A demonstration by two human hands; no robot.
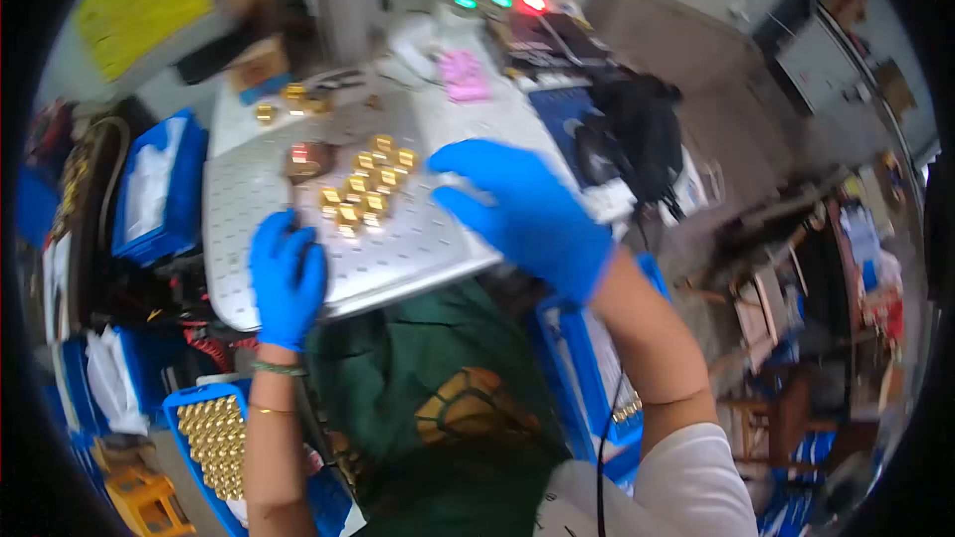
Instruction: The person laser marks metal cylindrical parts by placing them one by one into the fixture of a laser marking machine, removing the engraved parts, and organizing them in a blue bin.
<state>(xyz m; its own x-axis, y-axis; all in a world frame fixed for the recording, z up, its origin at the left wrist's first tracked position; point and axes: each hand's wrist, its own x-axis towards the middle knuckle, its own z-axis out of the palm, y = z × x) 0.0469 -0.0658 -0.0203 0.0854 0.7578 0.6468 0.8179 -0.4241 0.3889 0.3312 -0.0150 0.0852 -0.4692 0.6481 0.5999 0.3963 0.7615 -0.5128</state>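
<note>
Several shiny gold-coloured metal pieces [375, 203] stand in a slanting group on a perforated metal plate [438, 244]. To the left of the group, my left hand [286, 283], in a blue glove, rests at the plate's near left part with its fingers a little apart and nothing visible in them. My right hand [537, 209], also blue-gloved and somewhat blurred, hovers right of the group. A gap shows between its thumb and fingers, with no piece seen there. Behind my left hand sits a brown round object [308, 161] with a reddish top.
More gold pieces [293, 94] stand at the plate's back left. A pink object [464, 77] and a black bag [642, 124] lie on the table. Blue bins flank me; one at lower left holds rows of gold pieces [212, 443]. A yellow stool [147, 502] is nearby.
</note>
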